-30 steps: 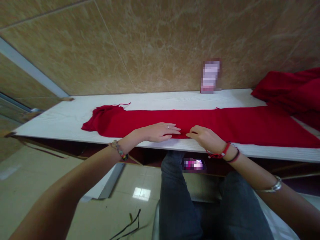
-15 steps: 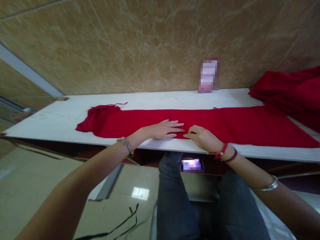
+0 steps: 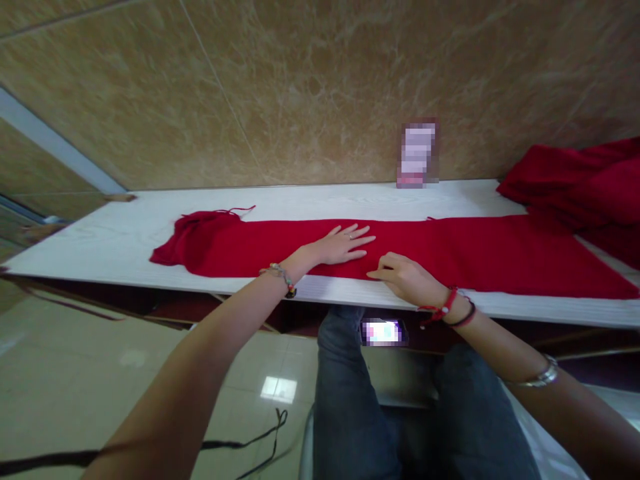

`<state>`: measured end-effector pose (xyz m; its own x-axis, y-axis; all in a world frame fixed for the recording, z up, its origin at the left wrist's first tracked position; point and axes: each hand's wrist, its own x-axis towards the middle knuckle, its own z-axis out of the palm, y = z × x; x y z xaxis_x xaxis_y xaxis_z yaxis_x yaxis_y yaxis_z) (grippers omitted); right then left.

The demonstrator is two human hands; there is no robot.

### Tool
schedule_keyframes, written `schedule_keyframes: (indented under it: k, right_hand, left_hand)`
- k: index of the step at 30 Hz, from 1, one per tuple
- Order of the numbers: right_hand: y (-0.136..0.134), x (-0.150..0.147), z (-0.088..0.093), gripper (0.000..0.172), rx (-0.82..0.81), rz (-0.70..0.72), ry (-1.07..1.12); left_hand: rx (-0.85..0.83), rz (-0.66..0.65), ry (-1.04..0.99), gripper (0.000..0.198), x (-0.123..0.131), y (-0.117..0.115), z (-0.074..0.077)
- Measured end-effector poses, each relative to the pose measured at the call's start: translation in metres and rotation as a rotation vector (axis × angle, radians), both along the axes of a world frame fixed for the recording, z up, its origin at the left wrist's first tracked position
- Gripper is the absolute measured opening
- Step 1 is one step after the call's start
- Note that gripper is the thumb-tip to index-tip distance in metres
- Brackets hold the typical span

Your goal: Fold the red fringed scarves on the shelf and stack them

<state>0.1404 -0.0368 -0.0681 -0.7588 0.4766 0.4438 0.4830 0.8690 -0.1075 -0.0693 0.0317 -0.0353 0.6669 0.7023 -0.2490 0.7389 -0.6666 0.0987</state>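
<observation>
A long strip of red fabric (image 3: 480, 250) lies flat along the narrow white table (image 3: 310, 288), bunched up at its left end, where a thin red cord sticks out. My left hand (image 3: 343, 245) rests palm down on the middle of the fabric with its fingers spread. Just to the right, my right hand (image 3: 405, 273) is closed, thumb and forefinger pinched together at the fabric's near edge. The fabric's edge seems to be between those fingertips, though they hide it.
A heap of red fabric (image 3: 585, 187) lies at the table's right end by the wall. A blurred upright card or box (image 3: 417, 157) leans at the back. Below the table edge, a lit phone (image 3: 384, 332) sits near my knees. A black strap (image 3: 250, 437) is at the lower left.
My left hand has moved a little away from me, toward the fabric's far edge, and its fingers have spread wider. My right hand has stayed at the near edge.
</observation>
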Motion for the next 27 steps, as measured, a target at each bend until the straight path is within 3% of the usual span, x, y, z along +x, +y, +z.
schedule_keyframes:
  k: [4, 6, 9, 11, 13, 19, 27]
  right_hand:
    - [0.0, 0.0, 0.001, 0.028, -0.018, -0.024, -0.017]
    - [-0.001, 0.0, 0.001, 0.029, -0.035, -0.034, -0.015]
    - [-0.002, -0.001, 0.0, 0.033, -0.051, -0.02, -0.033]
    - [-0.003, -0.001, -0.001, 0.035, -0.05, -0.019, -0.076]
    - [-0.004, 0.001, -0.002, 0.037, -0.049, -0.024, -0.12]
    - [-0.004, -0.007, 0.004, 0.034, 0.039, -0.054, -0.089]
    - [0.007, -0.101, 0.028, 0.026, 0.125, -0.016, -0.293]
  left_hand:
    - [0.115, 0.368, 0.006, 0.056, -0.015, 0.035, -0.004]
    - [0.204, 0.42, -0.027, 0.056, -0.017, 0.036, -0.003]
    - [0.222, 0.239, -0.075, 0.055, -0.018, 0.017, -0.002]
    - [0.127, 0.093, -0.054, 0.053, -0.024, 0.001, -0.002]
    - [0.061, 0.038, -0.031, 0.052, -0.04, -0.009, -0.001]
    - [0.035, 0.185, -0.03, 0.052, -0.092, -0.009, 0.0]
    - [0.071, 0.144, -0.034, 0.05, -0.098, -0.011, -0.006]
